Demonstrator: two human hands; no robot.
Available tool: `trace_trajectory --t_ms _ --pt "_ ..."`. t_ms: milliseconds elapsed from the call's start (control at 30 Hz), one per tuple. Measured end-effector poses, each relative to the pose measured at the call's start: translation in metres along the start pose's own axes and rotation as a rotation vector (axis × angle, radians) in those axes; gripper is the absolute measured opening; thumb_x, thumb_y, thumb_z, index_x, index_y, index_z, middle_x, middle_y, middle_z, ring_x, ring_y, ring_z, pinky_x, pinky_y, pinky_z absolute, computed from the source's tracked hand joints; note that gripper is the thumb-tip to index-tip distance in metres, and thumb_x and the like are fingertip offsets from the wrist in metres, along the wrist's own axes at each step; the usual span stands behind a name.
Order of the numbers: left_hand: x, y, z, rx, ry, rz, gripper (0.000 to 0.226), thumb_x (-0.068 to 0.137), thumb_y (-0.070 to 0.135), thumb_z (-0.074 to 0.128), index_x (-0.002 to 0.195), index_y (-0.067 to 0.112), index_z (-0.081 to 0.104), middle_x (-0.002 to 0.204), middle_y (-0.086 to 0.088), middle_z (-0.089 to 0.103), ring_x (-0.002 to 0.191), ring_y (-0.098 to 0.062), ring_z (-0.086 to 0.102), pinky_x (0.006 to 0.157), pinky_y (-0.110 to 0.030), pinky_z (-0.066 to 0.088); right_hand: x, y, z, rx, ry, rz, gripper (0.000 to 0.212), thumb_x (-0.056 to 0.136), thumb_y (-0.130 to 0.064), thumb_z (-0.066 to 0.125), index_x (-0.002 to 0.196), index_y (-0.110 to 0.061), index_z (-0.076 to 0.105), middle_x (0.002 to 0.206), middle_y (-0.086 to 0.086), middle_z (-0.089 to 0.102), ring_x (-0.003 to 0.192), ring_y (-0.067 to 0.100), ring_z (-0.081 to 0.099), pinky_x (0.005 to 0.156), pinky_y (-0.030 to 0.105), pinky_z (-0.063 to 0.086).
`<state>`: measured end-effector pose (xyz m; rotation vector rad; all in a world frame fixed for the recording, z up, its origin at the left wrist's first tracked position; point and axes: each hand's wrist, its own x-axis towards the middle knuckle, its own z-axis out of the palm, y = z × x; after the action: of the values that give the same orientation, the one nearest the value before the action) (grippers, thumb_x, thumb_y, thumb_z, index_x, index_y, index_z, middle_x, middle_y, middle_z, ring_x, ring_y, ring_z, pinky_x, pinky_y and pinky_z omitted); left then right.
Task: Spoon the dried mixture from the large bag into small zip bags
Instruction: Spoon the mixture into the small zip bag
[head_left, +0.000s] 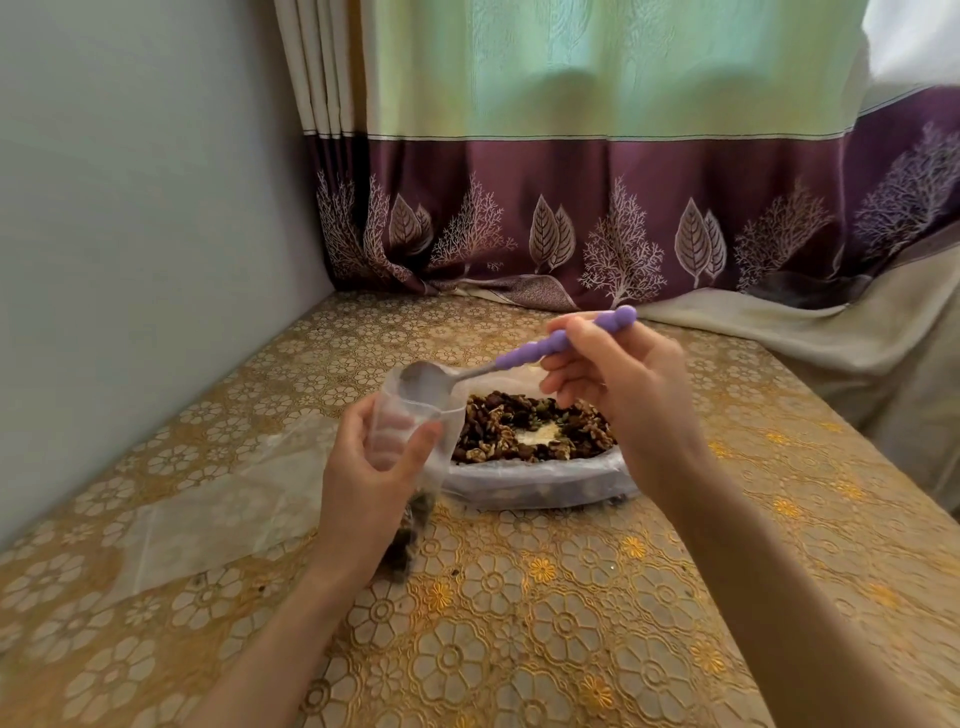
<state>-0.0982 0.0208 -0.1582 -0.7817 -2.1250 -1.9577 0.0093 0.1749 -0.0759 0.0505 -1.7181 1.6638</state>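
Dried mixture (535, 431) in large bag (540, 480) below right hand (618, 384) pinching spoon (519, 353), left hand (374, 462) gripping small zip bag (415, 415)

Home rm: patterned curtain (597, 208) behind table w/ floral tablecloth (519, 623).

Metal-bowled spoon (431, 375), clear plastic zip bag (415, 415)

Purple-handled spoon (524, 355); gold floral tablecloth (519, 623); curtain (597, 156) green above, plum with leaf-and-tree print below
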Motion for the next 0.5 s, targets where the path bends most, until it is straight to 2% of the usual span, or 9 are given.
trace_trajectory --t_ms 133,233,367,500 --pt "0.0 0.0 0.0 0.015 -0.004 -0.005 0.071 0.067 0.059 0.061 0.123 0.018 0.049 0.102 0.005 0.064 0.088 -0.009 0.065 0.074 -0.028 0.055 0.008 0.005 -0.022 0.112 0.231 0.043 0.023 0.096 -0.011 0.047 0.078 -0.004 0.06 0.064 0.002 0.069 0.055 0.012 0.055 0.05 0.018 0.046" --pt "-0.001 0.0 -0.001 0.027 -0.003 -0.007 0.069 0.068 0.059 0.061 0.123 0.019 0.049 0.102 0.005 0.063 0.089 -0.011 0.065 0.076 -0.03 0.055 0.009 0.019 -0.04 0.032 0.363 0.104 0.024 0.098 -0.013 0.045 0.078 -0.006 0.057 0.057 -0.002 0.066 0.051 0.008 0.053 0.047 0.016 0.043" --pt "-0.001 0.001 -0.001 0.025 0.0 -0.013 0.069 0.068 0.058 0.061 0.123 0.018 0.049 0.102 0.005 0.064 0.089 -0.011 0.065 0.077 -0.032 0.056 0.008 0.041 -0.052 -0.216 0.405 0.149 0.025 0.096 -0.013 0.048 0.074 -0.007 0.058 0.053 -0.003 0.064 0.045 0.003 0.05 0.043 0.014 0.039" --pt "-0.001 0.002 -0.001 0.015 -0.003 -0.019 0.07 0.067 0.059 0.061 0.123 0.019 0.049 0.103 0.004 0.064 0.09 -0.012 0.065 0.076 -0.032 0.056 0.008 0.05 -0.054 -0.311 0.39 0.147 0.025 0.095 -0.015 0.051 0.073 -0.008 0.06 0.06 0.003 0.068 0.045 0.004 0.052 0.043 0.013 0.04"
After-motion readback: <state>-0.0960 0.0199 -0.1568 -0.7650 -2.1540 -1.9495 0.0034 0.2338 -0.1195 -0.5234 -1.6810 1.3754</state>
